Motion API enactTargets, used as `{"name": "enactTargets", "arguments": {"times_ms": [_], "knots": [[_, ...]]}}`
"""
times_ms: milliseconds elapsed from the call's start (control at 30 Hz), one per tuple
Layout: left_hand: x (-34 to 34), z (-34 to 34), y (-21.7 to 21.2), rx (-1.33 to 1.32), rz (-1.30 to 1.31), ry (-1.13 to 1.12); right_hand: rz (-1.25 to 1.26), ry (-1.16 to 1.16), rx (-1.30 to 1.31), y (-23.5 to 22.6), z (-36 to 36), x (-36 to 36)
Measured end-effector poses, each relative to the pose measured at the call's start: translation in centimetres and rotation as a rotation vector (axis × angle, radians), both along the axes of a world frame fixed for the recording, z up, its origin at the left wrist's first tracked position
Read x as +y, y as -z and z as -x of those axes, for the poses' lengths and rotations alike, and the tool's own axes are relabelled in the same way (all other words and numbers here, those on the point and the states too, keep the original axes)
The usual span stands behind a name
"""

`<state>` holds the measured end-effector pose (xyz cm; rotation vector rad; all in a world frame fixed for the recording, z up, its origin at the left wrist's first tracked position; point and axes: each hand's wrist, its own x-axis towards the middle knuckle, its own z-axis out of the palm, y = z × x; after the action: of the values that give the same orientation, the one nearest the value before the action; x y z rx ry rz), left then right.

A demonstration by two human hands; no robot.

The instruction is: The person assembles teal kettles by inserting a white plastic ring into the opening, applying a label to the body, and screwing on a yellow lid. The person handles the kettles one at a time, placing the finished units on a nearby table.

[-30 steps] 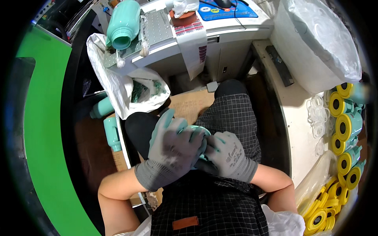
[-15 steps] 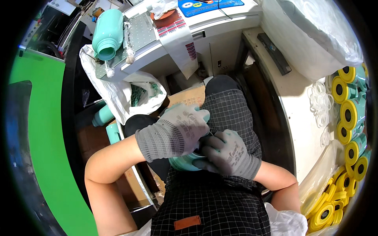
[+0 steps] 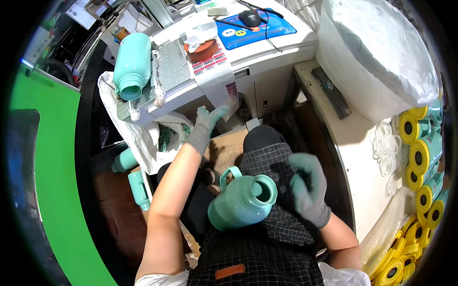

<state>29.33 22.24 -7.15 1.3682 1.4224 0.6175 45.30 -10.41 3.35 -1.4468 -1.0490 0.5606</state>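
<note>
A teal jug [image 3: 234, 205] with a loop handle lies tilted across my lap, its open round mouth toward the right. Neither hand touches it. My left hand [image 3: 205, 126], in a grey glove with teal fingertips, reaches forward beside a white bag [image 3: 138, 143] with green scraps inside. Its fingers are spread near the hanging end of a label strip [image 3: 217, 78], and I see nothing held in them. To the right of the jug, over my knee, my right hand [image 3: 310, 190] wears the same kind of glove. Its fingers are bent but apart from the thumb, with nothing visible between them.
Another teal jug body [image 3: 131, 66] lies on the perforated metal plate [image 3: 174, 62]. A computer mouse [image 3: 250, 18] sits on a blue mat. White rings [image 3: 385, 148], yellow lids [image 3: 393, 267] and several teal jugs [image 3: 424, 152] fill the right side, by a large white bag [image 3: 372, 62].
Both hands have come off the jug; the left moved forward, the right moved right. The jug now shows whole, tilted on my lap. The view has shifted slightly, showing more of the bench.
</note>
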Motion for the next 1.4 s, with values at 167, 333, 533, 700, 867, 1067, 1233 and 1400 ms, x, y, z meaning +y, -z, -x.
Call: {"name": "enactTargets", "arguments": {"times_ms": [167,333,533,700,867,1067,1233,1400], "knots": [[2.4,-0.8,-0.9,-0.263,-0.022,0.281,0.050,0.023,0.447,0.8,-3.1,8.9],[-3.1,0.8,-4.3,-0.705,0.053,0.330,0.074,-0.176,0.524,2.8,-4.1,19.3],[-3.5,0.1,-5.7,-0.049,-0.815,0.022,0.166,-0.353,0.736,5.5,-4.2,24.4],[-1.6,-3.4,-9.6,0.505,-1.443,0.264,0.105,-0.327,0.746,6.4,-3.9,24.7],[-1.7,-3.4,-9.1,0.443,-1.432,0.281,0.149,-0.337,0.725,5.5,-3.7,24.2],[-2.7,-2.5,-9.3,0.403,-1.407,0.329,0.125,-0.426,0.952,5.2,-3.5,22.9],[-9.7,1.4,-9.2,0.088,-1.128,0.351,0.066,-0.074,0.722,3.3,-3.4,15.8],[-20.0,6.5,-7.7,-0.448,-0.512,0.444,0.873,-0.320,0.630,-1.6,-5.1,2.5]]}}
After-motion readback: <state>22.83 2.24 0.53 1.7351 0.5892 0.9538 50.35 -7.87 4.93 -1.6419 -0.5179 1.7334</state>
